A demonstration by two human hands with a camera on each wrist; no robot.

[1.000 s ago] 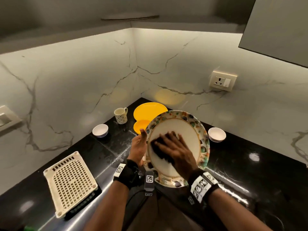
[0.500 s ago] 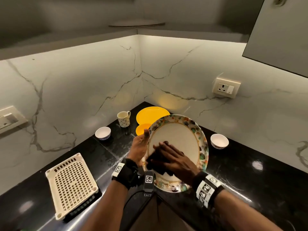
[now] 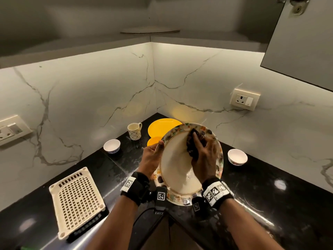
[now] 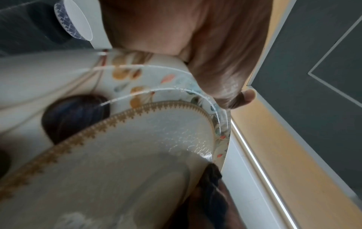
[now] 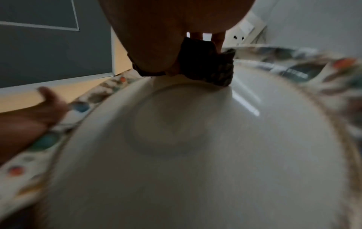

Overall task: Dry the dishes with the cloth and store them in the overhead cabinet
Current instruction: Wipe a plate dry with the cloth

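Dark cloth (image 3: 193, 147) under right hand (image 3: 205, 159) on floral plate (image 3: 177, 170).

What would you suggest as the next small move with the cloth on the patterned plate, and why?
Probably sweep the dark cloth back down toward the plate's near edge. The right hand presses it near the far rim of the patterned plate, which the left hand grips tilted, and what look like water droplets show near the bottom of its face.

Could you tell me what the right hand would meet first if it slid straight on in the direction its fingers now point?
Probably the plate's patterned far rim: the right hand presses the dark cloth just short of it. Beyond lies bare marble wall, though depth is unclear.
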